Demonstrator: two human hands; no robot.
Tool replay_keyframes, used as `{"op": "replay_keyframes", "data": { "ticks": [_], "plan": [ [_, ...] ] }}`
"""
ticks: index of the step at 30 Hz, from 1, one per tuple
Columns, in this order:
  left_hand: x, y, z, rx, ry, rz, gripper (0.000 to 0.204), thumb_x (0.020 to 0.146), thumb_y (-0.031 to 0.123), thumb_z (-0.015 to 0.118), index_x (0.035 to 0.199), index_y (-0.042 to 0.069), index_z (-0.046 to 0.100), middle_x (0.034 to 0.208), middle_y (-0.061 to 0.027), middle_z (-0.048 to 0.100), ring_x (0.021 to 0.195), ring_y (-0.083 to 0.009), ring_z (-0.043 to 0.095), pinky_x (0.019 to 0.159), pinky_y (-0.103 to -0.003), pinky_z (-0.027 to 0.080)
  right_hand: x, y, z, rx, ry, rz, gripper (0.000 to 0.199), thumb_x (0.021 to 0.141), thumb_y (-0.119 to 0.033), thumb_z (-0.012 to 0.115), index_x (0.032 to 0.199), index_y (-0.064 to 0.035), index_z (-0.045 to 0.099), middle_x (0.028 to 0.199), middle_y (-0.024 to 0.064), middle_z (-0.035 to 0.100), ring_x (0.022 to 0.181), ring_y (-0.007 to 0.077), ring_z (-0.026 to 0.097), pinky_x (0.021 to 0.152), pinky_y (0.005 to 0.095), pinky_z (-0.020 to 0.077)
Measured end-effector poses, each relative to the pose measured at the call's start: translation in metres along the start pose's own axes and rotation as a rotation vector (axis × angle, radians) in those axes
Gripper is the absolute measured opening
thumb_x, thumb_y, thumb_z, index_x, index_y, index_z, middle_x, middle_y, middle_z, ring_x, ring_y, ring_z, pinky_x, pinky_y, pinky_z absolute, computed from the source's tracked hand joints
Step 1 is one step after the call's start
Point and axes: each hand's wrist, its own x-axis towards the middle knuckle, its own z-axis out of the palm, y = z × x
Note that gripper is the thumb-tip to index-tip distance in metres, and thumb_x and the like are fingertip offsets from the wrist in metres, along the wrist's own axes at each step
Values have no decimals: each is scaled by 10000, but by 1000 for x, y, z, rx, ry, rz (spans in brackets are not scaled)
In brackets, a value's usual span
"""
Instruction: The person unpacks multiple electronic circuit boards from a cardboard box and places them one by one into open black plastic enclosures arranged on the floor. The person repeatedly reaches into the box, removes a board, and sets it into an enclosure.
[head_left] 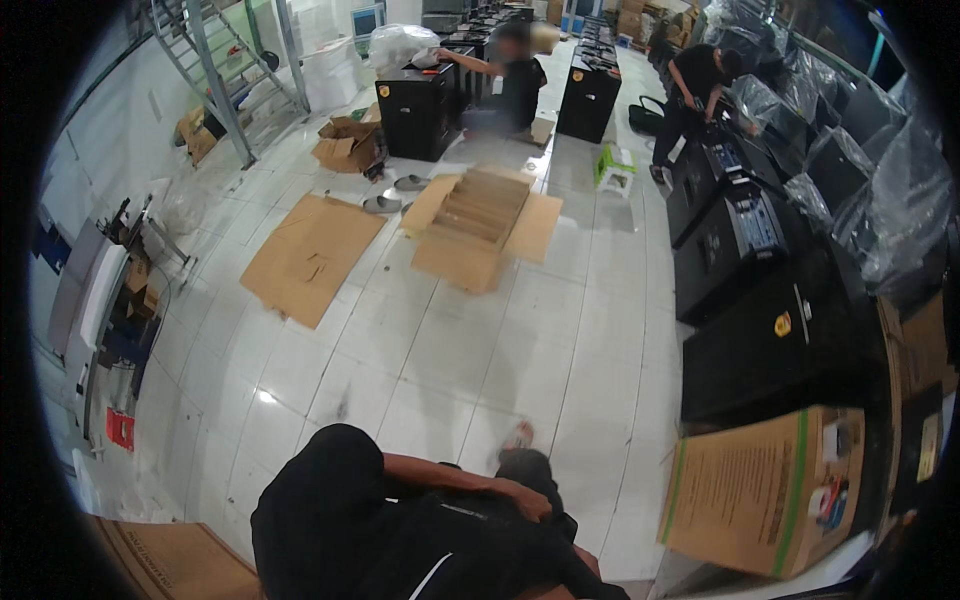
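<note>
My left arm, in a black sleeve, reaches across my body from the lower left. My left hand (525, 497) lies against my dark trouser leg (530, 467); its fingers are too unclear to read, and I make out nothing held in it. A patch of bare skin shows near the lower edge on the right side of my body, probably my right hand (587, 560), its fingers hidden. On the white tiled floor (420, 340) ahead stands an open cardboard box (460, 262), its flaps spread and brown ridged pieces inside. Left of it lies a flat cardboard sheet (312, 252).
Black cabinets (725, 250) line the right side, with a large carton (735, 490) nearer me. A person (520, 90) works by far cabinets (412, 115); another person (690, 95) bends at the right row. A green-white stool (615, 170), slippers (380, 204) and a metal ladder (215, 80) stand farther off.
</note>
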Motion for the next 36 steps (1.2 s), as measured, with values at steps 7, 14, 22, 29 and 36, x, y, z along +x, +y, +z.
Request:
{"op": "replay_keyframes", "data": {
  "ticks": [7,14,22,29,36],
  "plan": [
    [9,-58,-247,-249,25,44,448,772,318,581,971,-79,641,848,-211,673,704,-260,577,637,-433,417,163,-90,-207,102,104,-253,253,855,-231,636,989,-27,570,787,203,617,729,345,642,651,406,503],
    [86,-142,-439,-283,-7,-25,466,826,369,547,934,-70,657,751,-125,641,649,-213,536,583,-433,394,285,-230,-403,43,40,-260,251,865,-173,604,1068,-29,574,829,207,616,778,278,641,703,354,484],
    [141,-244,-730,-127,-100,263,436,822,308,557,793,-126,588,581,-135,523,502,-215,407,510,-458,331,488,-358,-587,-40,73,-171,247,883,-181,576,1070,-21,566,864,209,624,816,276,641,726,358,480],
    [121,-307,-922,-242,72,385,490,724,370,613,909,-82,644,752,-218,653,652,-278,590,619,-450,436,601,-465,-742,-78,25,-117,246,899,-188,551,1072,-14,560,895,210,631,849,274,641,747,362,477],
    [91,-368,-1156,-136,248,259,460,800,383,619,852,-73,627,717,-226,629,650,-298,601,605,-454,429,748,-553,-894,-234,-24,-94,248,914,-194,526,1075,-6,553,926,212,638,883,273,641,768,367,474]
  ]
}}
